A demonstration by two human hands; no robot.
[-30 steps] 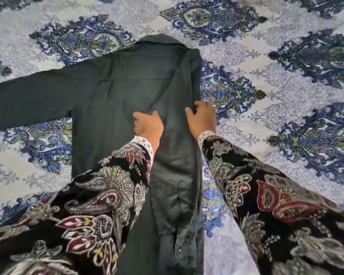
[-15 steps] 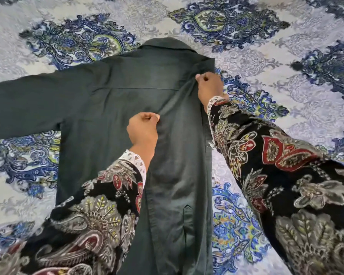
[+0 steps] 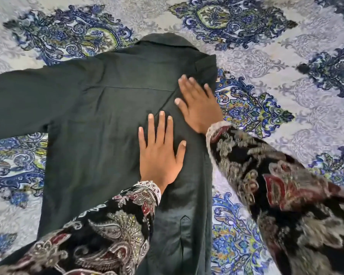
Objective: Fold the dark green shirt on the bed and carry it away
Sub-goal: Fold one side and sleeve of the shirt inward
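Bed: patterned blue-and-grey cover. Dark green shirt: lay flat mid-bed, collar far, right sleeve folded inward, left sleeve outstretched. Judged soft, light, limp; best taken at cuff or shoulder seam. Left hand, right hand: grip spread flat, pressed on the fold, pinching nothing.

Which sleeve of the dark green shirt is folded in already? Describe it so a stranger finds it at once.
Start from the patterned bedspread, where the dark green shirt lies back up, collar away from the person. The folded sleeve runs down the shirt's right side, with the left hand and right hand pressed flat on it. Unlike the other sleeve, stretched out sideways, it lies on the body.
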